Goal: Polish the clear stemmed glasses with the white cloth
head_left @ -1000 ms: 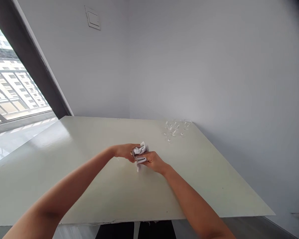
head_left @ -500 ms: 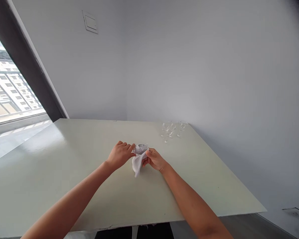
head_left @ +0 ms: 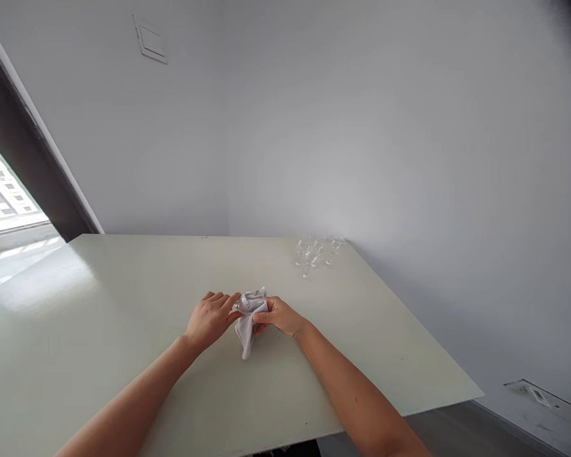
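Glass [head_left: 246,304], 1 pc: lies in fold of wht. cloth [head_left: 244,333], long axis approx. L–R, stem end appar. at cloth's L side. L hand [head_left: 213,317], nearer stem, pinches glass there btwn. fingers; R hand [head_left: 280,316], fingers pinching cloth at its R edge. Other glasses [head_left: 313,251] stand beyond cloth, to R.

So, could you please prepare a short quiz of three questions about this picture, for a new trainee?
1. True or false: the right hand pinches the white cloth.

2. Where are the grouped clear glasses?
A. Beside the window
B. Near the far right corner of the table
C. On the floor

3. Fill the gap: the left hand holds a ____, partly covered by the cloth.

Key: 1 true; 2 B; 3 glass.
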The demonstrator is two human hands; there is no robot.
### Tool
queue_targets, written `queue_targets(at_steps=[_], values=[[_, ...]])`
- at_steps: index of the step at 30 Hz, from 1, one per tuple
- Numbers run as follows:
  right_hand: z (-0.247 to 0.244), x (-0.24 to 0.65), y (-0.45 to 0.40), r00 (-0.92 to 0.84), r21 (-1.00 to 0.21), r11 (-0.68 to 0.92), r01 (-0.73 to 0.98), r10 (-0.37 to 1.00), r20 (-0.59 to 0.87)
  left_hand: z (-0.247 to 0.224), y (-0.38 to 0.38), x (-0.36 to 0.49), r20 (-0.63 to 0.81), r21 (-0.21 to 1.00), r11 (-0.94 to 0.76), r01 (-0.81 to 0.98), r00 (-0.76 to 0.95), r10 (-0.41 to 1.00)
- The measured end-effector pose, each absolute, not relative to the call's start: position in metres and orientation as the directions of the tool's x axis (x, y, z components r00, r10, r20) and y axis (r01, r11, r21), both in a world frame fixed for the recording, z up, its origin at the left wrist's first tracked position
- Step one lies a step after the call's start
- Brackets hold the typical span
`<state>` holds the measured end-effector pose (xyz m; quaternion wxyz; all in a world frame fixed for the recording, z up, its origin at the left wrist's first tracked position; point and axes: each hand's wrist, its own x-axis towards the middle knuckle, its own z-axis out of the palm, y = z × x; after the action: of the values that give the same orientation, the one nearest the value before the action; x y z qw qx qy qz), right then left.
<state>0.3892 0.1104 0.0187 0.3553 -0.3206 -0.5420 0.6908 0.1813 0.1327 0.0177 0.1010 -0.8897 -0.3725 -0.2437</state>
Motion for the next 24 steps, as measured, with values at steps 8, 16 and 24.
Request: queue_targets(at_steps=[8, 16, 24], values=[[0.015, 0.385, 0.108, -0.478, -0.993, -0.072, -0.096, 0.878, -0.018, 0.029, 0.125, 0.186, 0.22, 0.34, -0.595, 0.728, 0.554, 0.803], [0.041, 0.406, 0.1, -0.667, -0.999, -0.047, 0.016, 0.743, -0.046, 0.053, 0.124, 0.176, -0.24, 0.804, -0.326, 0.496, 0.774, 0.586], [0.012, 0.38, 0.111, -0.328, -0.869, -0.337, -0.363, 0.919, -0.219, 0.036, 0.119, 0.195, 0.454, 0.045, -0.663, 0.747, 0.576, 0.679]])
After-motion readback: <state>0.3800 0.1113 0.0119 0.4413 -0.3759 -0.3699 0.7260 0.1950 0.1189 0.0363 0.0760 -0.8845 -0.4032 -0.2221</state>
